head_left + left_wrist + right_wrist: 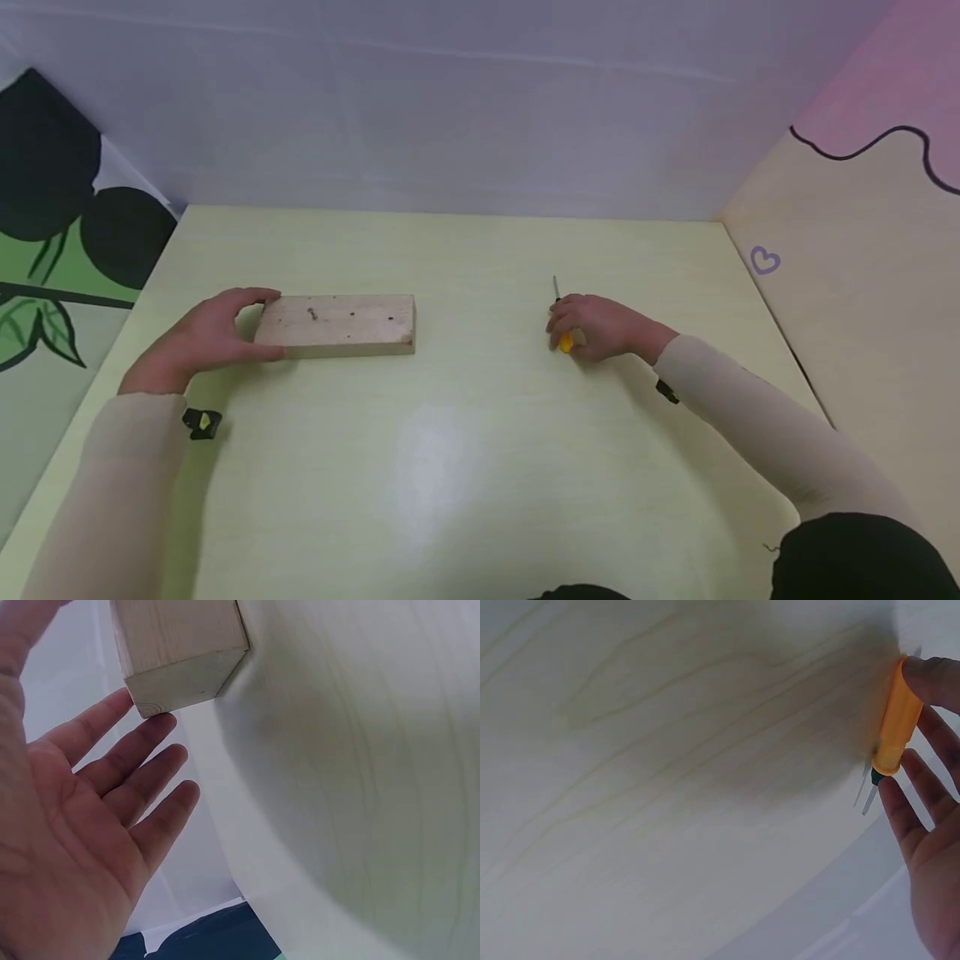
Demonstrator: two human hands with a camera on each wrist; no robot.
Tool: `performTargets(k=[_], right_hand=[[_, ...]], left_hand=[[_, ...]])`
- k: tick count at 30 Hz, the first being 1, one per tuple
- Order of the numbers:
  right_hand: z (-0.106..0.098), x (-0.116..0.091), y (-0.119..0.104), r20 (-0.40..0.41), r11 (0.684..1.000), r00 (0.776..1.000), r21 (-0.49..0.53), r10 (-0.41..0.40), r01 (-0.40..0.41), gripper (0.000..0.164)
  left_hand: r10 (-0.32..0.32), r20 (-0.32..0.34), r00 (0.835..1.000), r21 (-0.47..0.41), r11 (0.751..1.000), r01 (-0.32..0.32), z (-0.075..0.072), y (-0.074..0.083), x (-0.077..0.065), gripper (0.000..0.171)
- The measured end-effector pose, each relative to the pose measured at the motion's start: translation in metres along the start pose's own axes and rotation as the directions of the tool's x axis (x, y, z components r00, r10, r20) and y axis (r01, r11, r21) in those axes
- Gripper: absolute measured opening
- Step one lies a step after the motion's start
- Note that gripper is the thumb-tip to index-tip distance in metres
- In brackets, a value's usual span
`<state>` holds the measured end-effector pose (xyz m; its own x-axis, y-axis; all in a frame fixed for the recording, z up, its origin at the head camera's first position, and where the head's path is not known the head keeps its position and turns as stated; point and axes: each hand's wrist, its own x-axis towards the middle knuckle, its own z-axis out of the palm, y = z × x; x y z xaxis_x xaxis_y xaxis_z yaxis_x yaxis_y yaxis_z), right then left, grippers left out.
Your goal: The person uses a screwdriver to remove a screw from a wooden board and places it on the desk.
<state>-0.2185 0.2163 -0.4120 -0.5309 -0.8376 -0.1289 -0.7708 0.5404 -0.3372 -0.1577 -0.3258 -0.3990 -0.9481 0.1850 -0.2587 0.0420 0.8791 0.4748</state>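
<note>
A pale wooden block (352,327) lies lengthwise on the table, left of centre. A small screw (312,314) stands tilted in its top, and several dark spots like holes dot the rest. My left hand (213,337) spans the block's left end, pinching it between thumb and fingers along the two long sides. In the left wrist view, fingertips (166,724) touch the block's end. To the right, my right hand (596,327) holds a screwdriver with an orange handle (898,716) between thumb and fingers. Its thin metal shaft (556,287) points toward the back of the table.
The light wood-grain table (450,467) meets a pale cloth backdrop (465,125) at the back. A panel with a drawn heart (765,260) borders the right side. On the left is a painted green and black panel (45,333).
</note>
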Motion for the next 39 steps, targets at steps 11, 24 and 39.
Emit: performTargets(k=[11, 24, 39], right_hand=[[0.000, 0.002, 0.005, 0.041, 0.998, 0.999, 0.049, 0.024, -0.026, 0.021], [-0.001, 0.004, 0.008, 0.007, 0.999, 0.999, 0.017, -0.037, 0.037, 0.018], [-0.019, 0.014, 0.004, -0.144, 0.993, 0.989, 0.101, -0.041, 0.055, 0.017]], left_hand=[[0.007, -0.001, 1.000, 0.008, 1.000, -0.007, -0.003, -0.002, 0.000, 0.093], [0.002, -0.002, 1.000, -0.013, 1.000, -0.002, -0.002, -0.003, 0.001, 0.093], [-0.035, 0.028, 0.999, -0.039, 0.999, 0.036, -0.004, 0.000, 0.000, 0.095]])
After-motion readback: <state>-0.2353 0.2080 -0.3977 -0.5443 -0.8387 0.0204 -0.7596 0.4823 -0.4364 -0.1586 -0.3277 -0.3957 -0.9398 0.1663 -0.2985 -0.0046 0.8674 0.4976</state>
